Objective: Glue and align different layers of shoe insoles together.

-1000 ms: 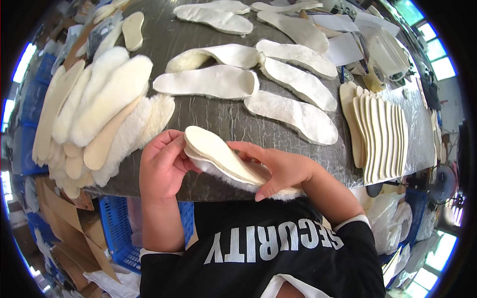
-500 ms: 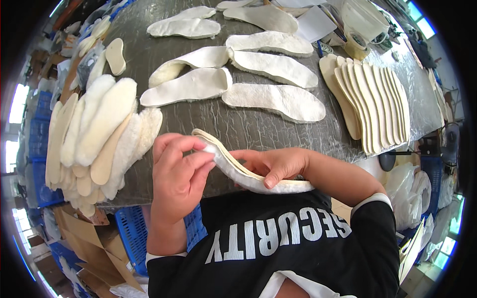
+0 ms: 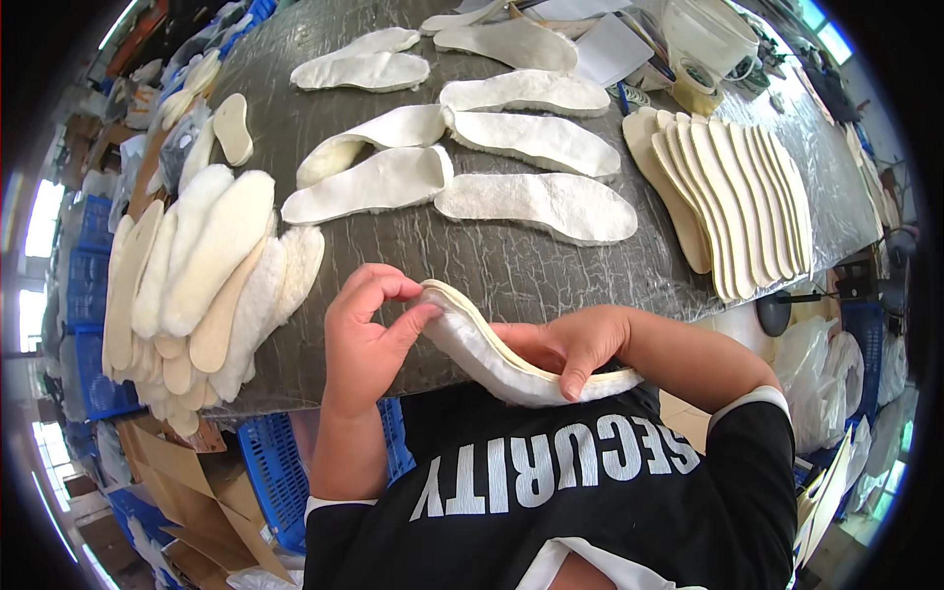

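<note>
A white fleece insole (image 3: pixel 479 366), curved upward at its left end, is held in front of my body at the table's near edge. A cream layer runs along its upper edge. My right hand (image 3: pixel 580 344) grips its right part, thumb on the near side and fingers behind. At the raised left end, my left hand (image 3: pixel 369 329) is closed in a pinch, thumb and forefinger on the tip. Beyond my hands, a pale insole (image 3: pixel 536 207) lies flat, with a white insole (image 3: pixel 369 184) to its left.
On the left, a heap of fleecy and cream insoles (image 3: pixel 216 256) overhangs the dark table (image 3: pixel 393 256). A fanned row of cream insoles (image 3: pixel 728 202) lies on the right. At the back right stands a whitish bucket (image 3: pixel 708 39). Below the table is a blue crate (image 3: pixel 270 472).
The insole and both hands have shifted slightly right and toward my body. My left fingers have moved from the fleece side to the tip, and the insole looks more curved.
</note>
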A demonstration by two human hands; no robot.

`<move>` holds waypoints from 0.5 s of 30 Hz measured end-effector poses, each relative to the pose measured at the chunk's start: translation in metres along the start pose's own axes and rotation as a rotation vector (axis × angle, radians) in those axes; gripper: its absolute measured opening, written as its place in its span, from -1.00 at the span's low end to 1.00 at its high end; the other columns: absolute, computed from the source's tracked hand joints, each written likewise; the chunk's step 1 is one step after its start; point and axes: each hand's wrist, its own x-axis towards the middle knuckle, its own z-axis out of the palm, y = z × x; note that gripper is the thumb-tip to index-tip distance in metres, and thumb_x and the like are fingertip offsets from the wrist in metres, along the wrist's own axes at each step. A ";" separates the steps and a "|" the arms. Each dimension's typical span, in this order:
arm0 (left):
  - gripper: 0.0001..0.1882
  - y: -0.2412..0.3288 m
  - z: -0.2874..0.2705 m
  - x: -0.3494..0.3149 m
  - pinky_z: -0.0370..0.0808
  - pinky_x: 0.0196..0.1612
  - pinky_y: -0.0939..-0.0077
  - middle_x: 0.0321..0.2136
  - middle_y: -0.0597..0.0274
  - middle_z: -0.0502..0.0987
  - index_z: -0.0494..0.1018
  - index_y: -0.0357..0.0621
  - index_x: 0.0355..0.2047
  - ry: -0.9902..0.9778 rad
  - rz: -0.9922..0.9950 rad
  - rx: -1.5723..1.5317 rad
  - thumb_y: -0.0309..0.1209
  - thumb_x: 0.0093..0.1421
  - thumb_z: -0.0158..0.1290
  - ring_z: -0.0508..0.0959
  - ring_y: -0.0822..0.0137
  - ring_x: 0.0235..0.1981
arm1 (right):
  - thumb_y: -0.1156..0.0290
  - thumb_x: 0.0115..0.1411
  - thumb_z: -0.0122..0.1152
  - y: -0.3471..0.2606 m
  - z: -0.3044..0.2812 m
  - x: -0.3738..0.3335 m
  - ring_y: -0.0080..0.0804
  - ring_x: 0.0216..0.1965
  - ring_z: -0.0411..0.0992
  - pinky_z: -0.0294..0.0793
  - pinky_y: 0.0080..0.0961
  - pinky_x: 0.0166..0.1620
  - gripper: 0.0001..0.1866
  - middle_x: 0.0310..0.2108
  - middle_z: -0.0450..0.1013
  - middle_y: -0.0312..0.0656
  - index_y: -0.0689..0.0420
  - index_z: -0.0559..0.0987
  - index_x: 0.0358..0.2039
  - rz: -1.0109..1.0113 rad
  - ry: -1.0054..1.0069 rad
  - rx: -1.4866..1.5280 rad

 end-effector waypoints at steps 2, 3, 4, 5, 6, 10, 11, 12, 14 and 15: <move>-0.79 -0.006 0.000 -0.003 0.41 -0.25 0.60 -0.38 0.23 0.46 0.46 -0.30 -0.45 -0.053 -0.050 -0.021 -0.60 -0.06 0.29 0.45 0.43 -0.37 | 0.00 -0.30 0.64 -0.001 0.001 -0.001 -0.38 0.29 0.02 0.04 -0.42 0.27 0.52 0.28 0.04 -0.19 0.05 -0.33 0.42 0.018 -0.013 -0.012; -0.80 -0.009 0.000 -0.004 0.40 -0.24 0.63 -0.36 0.26 0.45 0.44 -0.31 -0.45 -0.109 -0.098 -0.044 -0.62 -0.04 0.27 0.44 0.47 -0.34 | -0.08 -0.25 0.59 -0.001 0.003 -0.002 -0.38 0.28 0.04 0.05 -0.41 0.27 0.46 0.28 0.06 -0.17 0.07 -0.30 0.41 0.006 -0.010 -0.047; -0.81 -0.011 0.004 -0.004 0.40 -0.24 0.60 -0.39 0.26 0.44 0.42 -0.29 -0.48 -0.118 -0.164 -0.101 -0.63 -0.03 0.26 0.43 0.45 -0.35 | -0.15 -0.20 0.53 -0.001 0.003 -0.003 -0.38 0.28 0.05 0.06 -0.40 0.27 0.42 0.29 0.07 -0.15 0.08 -0.26 0.41 -0.010 0.000 -0.081; -0.81 -0.011 0.007 -0.004 0.40 -0.24 0.60 -0.39 0.26 0.44 0.42 -0.29 -0.48 -0.122 -0.165 -0.103 -0.63 -0.03 0.26 0.43 0.45 -0.35 | -0.15 -0.20 0.53 0.001 -0.003 -0.003 -0.38 0.28 0.05 0.06 -0.40 0.27 0.42 0.29 0.07 -0.15 0.08 -0.26 0.41 -0.011 0.003 -0.078; -0.81 -0.011 0.010 -0.005 0.40 -0.24 0.56 -0.39 0.23 0.44 0.41 -0.28 -0.50 -0.082 -0.063 0.000 -0.63 -0.04 0.25 0.44 0.39 -0.36 | -0.24 -0.09 0.39 0.005 -0.014 -0.003 -0.38 0.27 0.07 0.07 -0.40 0.28 0.29 0.28 0.10 -0.12 0.13 -0.18 0.40 -0.005 -0.002 -0.083; -0.80 0.000 0.020 -0.011 0.39 -0.23 0.38 -0.40 0.16 0.47 0.39 -0.23 -0.52 -0.024 0.233 0.298 -0.64 -0.10 0.22 0.46 0.17 -0.37 | -0.30 0.27 -0.15 -0.022 -0.016 0.011 -0.45 -0.06 0.36 0.40 -0.44 0.02 -0.16 -0.06 0.41 -0.13 0.31 0.35 0.14 0.067 0.351 -0.359; -0.80 0.003 0.022 -0.011 0.39 -0.23 0.38 -0.40 0.16 0.47 0.39 -0.23 -0.52 -0.028 0.232 0.297 -0.64 -0.10 0.22 0.46 0.17 -0.37 | -0.27 0.29 -0.13 -0.031 -0.012 0.021 -0.47 -0.16 0.41 0.46 -0.44 -0.08 -0.21 -0.14 0.45 -0.16 0.31 0.43 0.06 0.104 0.486 -0.396; -0.79 0.006 0.024 -0.011 0.37 -0.23 0.33 -0.41 0.17 0.48 0.38 -0.20 -0.52 -0.035 0.291 0.359 -0.63 -0.11 0.21 0.46 0.14 -0.37 | -0.27 0.29 -0.13 -0.036 -0.014 0.028 -0.47 -0.16 0.41 0.46 -0.44 -0.08 -0.21 -0.14 0.45 -0.16 0.31 0.43 0.06 0.103 0.487 -0.392; -0.78 0.008 0.024 -0.010 0.33 -0.21 0.25 -0.44 0.22 0.49 0.37 -0.15 -0.50 -0.047 0.375 0.487 -0.61 -0.12 0.21 0.47 0.11 -0.37 | -0.14 0.30 -0.03 -0.044 -0.020 0.039 -0.47 -0.34 0.45 0.50 -0.40 -0.24 -0.37 -0.35 0.50 -0.19 0.27 0.58 -0.17 0.066 0.490 -0.492; -0.78 0.007 0.024 -0.009 0.33 -0.21 0.25 -0.44 0.22 0.49 0.37 -0.15 -0.50 -0.051 0.376 0.485 -0.61 -0.12 0.21 0.47 0.11 -0.37 | -0.14 0.30 -0.03 -0.047 -0.020 0.042 -0.47 -0.34 0.45 0.50 -0.40 -0.24 -0.37 -0.35 0.50 -0.19 0.27 0.58 -0.17 0.064 0.493 -0.489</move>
